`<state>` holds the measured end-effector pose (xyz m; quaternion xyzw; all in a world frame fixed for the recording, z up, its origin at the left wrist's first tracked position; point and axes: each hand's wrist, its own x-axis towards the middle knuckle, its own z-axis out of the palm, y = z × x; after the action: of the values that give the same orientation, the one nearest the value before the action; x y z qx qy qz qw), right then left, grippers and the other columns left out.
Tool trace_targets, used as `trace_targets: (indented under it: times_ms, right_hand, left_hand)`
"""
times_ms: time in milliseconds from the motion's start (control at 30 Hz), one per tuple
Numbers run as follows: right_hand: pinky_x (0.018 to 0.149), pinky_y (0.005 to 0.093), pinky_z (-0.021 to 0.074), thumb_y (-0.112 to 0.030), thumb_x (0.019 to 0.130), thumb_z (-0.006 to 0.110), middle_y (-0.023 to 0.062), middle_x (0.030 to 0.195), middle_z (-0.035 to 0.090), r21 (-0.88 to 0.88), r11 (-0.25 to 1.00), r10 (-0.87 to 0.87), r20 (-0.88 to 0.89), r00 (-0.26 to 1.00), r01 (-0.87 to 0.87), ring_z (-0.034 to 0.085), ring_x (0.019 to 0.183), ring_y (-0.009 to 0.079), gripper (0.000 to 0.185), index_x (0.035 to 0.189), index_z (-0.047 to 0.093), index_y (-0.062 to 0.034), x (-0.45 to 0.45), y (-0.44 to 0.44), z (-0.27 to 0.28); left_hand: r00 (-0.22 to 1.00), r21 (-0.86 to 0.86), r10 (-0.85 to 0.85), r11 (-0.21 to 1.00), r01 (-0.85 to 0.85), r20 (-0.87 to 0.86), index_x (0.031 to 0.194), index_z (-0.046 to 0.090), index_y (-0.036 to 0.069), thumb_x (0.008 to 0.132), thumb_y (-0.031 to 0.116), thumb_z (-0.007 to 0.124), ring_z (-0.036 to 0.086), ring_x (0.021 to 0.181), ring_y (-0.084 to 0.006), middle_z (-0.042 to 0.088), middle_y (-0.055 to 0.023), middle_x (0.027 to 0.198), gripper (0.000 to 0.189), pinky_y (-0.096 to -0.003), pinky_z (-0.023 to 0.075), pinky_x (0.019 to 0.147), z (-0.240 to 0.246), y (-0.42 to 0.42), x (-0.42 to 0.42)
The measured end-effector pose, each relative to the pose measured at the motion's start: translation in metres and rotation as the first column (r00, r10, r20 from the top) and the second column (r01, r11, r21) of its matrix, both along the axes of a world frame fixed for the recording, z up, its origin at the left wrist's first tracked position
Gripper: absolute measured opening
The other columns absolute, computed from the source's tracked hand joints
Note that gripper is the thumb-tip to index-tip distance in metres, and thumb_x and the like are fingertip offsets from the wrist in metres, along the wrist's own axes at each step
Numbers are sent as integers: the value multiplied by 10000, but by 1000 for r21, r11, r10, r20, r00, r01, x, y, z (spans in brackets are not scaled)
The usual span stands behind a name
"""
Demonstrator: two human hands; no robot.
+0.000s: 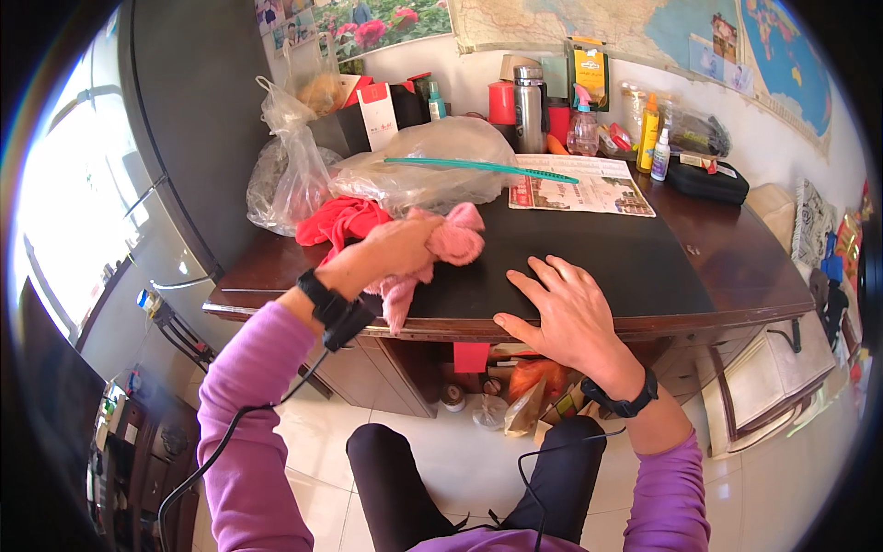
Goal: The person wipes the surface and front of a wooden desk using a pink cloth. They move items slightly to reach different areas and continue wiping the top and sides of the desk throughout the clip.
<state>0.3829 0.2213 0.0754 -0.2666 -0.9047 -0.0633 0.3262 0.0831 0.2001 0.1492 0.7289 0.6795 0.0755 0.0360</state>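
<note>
My left hand (402, 246) grips a fuzzy pink cloth (457, 238) above the left part of the black desk mat (586, 255). One end of the cloth hangs down near the desk's front edge. Just behind that hand lies a bunched red cloth (343, 219), partly covered by my wrist. My right hand (569, 310) rests at the front of the mat with its fingers spread and nothing in it. Each wrist wears a black strap with a cable.
Plastic bags (428, 165) fill the desk's back left, with a green plastic strip (483, 168) lying across. Behind the mat are a printed sheet (579, 186), a steel thermos (530, 110), a spray bottle (583, 127) and a black case (708, 181). A chair (772, 379) stands right.
</note>
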Motion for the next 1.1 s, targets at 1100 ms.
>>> trace_targets:
  times_ms: [1100]
  right_hand:
    - [1084,491,400,-588,909,636,216,1305,627,49,998,56,-126,990,-51,522,1298,404,621,1232,696,-61,1,5,-11]
  left_hand:
    - [999,80,41,996,-42,11,1257,588,66,818,198,717,616,1068,-390,609,-189,1190,477,-478,502,877,-24,108,23]
